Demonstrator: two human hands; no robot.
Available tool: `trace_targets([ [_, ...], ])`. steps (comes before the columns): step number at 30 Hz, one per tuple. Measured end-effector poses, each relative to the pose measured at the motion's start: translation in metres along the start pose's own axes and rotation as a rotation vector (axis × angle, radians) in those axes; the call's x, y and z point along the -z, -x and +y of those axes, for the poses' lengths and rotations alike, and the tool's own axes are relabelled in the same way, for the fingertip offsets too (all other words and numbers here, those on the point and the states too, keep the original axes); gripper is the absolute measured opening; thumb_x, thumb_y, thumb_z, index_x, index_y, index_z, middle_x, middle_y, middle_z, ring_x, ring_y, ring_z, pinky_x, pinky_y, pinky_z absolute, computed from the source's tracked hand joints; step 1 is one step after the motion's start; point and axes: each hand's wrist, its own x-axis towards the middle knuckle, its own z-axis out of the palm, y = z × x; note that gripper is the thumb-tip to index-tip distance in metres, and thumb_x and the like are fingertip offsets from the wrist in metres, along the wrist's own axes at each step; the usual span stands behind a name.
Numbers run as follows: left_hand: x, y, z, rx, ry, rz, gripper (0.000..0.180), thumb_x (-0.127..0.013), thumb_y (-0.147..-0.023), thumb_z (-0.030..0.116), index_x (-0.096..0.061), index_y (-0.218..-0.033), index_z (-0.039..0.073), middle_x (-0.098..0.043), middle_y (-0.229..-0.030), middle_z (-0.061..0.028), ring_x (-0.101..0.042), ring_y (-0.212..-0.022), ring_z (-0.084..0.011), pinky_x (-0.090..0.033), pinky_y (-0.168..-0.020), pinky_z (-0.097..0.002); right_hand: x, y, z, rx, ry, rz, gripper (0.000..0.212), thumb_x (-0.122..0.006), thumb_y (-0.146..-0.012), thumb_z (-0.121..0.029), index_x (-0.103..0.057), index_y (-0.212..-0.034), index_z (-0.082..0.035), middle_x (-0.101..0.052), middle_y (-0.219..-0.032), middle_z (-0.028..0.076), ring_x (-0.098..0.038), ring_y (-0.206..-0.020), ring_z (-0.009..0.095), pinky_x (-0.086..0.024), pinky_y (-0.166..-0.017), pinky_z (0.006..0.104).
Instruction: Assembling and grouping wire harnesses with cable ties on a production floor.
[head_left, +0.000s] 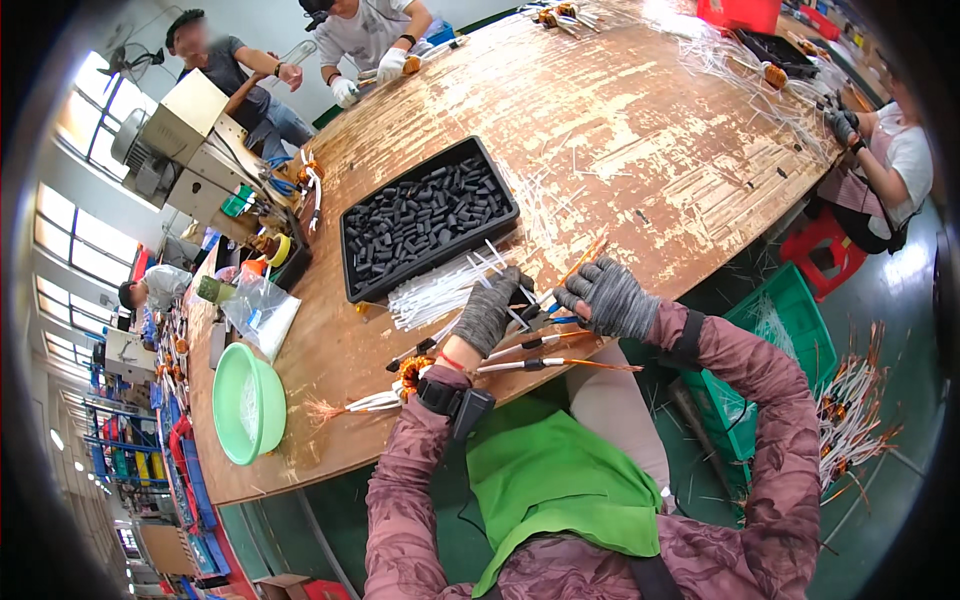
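Both my hands wear grey gloves and work over the near table edge. My left hand [487, 312] is closed around a white-sleeved wire of a wound coil. My right hand [612, 298] pinches the wire's end close by, with bare copper strands [588, 257] sticking up past its fingers. The coil [413, 373], orange-brown and ring-shaped, lies by my left wrist. Its other white leads [540, 363] carry black sleeves and end in bare copper near the edge. Just beyond my left hand lies a pile of thin white tubes [430, 298]. What exactly the fingertips touch is partly hidden.
A black tray [345, 250] full of short black sleeves stands beyond the tubes. Left are a green basin [272, 405], a plastic bag [262, 312] and a machine [190, 150]. A green crate [808, 305] and wire bundles [850, 420] sit right, below the table. Co-workers surround the table.
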Motion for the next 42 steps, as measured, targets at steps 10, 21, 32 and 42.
trace_targets([
  [10,-0.002,0.003,0.015,0.218,0.243,0.098,0.034,-0.039,-0.098,0.027,-0.061,-0.092,0.001,-0.062,-0.083,-0.0083,-0.061,-0.076,-0.0140,-0.050,-0.072,-0.0290,0.028,0.016,0.023,-0.166,-0.201,-0.049,0.047,-0.068,-0.063,-0.029,-0.057,-0.103,-0.005,-0.058,-0.088,0.011,-0.057,-0.082,0.029,-0.047,-0.066,0.0414],
  [21,-0.001,0.005,0.006,0.221,0.518,0.102,0.036,-0.046,-0.095,0.031,-0.061,-0.096,-0.002,-0.063,-0.091,-0.0116,-0.061,-0.084,-0.0185,-0.051,-0.079,-0.0321,0.018,0.000,0.026,-0.191,-0.052,-0.037,0.048,-0.064,-0.068,-0.030,-0.056,-0.109,-0.007,-0.056,-0.096,0.011,-0.054,-0.092,0.028,-0.043,-0.081,0.0406],
  [32,0.002,-0.001,-0.005,0.379,0.944,0.209,0.033,-0.052,-0.093,0.028,-0.058,-0.093,-0.005,-0.062,-0.087,-0.0148,-0.061,-0.082,-0.0257,-0.052,-0.074,-0.0401,0.020,-0.004,0.030,-0.150,-0.157,-0.127,0.038,-0.064,-0.067,-0.027,-0.056,-0.099,-0.008,-0.055,-0.089,0.010,-0.056,-0.086,0.028,-0.045,-0.070,0.0399],
  [42,0.007,-0.001,-0.016,0.370,0.853,0.202,0.033,-0.052,-0.092,0.031,-0.059,-0.090,-0.002,-0.063,-0.086,-0.0138,-0.061,-0.078,-0.0248,-0.052,-0.071,-0.0393,0.014,-0.032,0.016,0.034,-0.004,0.017,0.031,-0.057,-0.070,-0.027,-0.061,-0.095,-0.008,-0.059,-0.093,0.009,-0.055,-0.091,0.026,-0.044,-0.078,0.0387],
])
